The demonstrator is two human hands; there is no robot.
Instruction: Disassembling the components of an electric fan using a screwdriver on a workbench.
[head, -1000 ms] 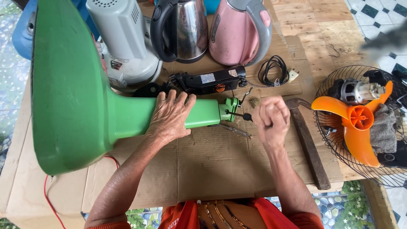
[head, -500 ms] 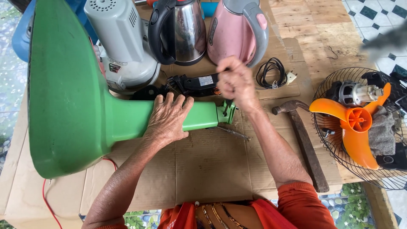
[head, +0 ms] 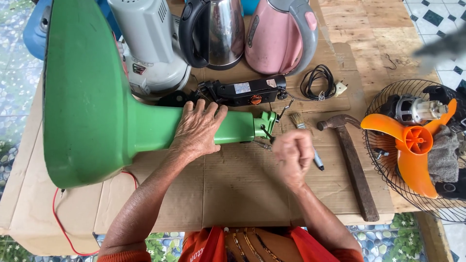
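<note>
A large green fan stand (head: 92,97) lies on its side on cardboard (head: 233,194), its neck (head: 240,127) pointing right. My left hand (head: 196,128) lies flat on the neck and presses it down. Just below the neck's open end is my right hand (head: 292,155), curled into a fist; whether anything small is inside it is hidden. Thin wires stick out of the neck's end beside that fist. A black control housing (head: 242,91) lies just behind the neck.
A small brush (head: 297,120) and a hammer (head: 354,165) lie right of my right hand. At the far right sits a wire guard (head: 378,165) with an orange blade (head: 412,140) and motor. Behind are a steel kettle (head: 218,29), a pink kettle (head: 279,39), a grey appliance (head: 150,48) and a black cord (head: 318,82).
My right hand reached up to the black housing near the neck's end, then came back down towards me as a fist. My left hand stayed on the neck.
</note>
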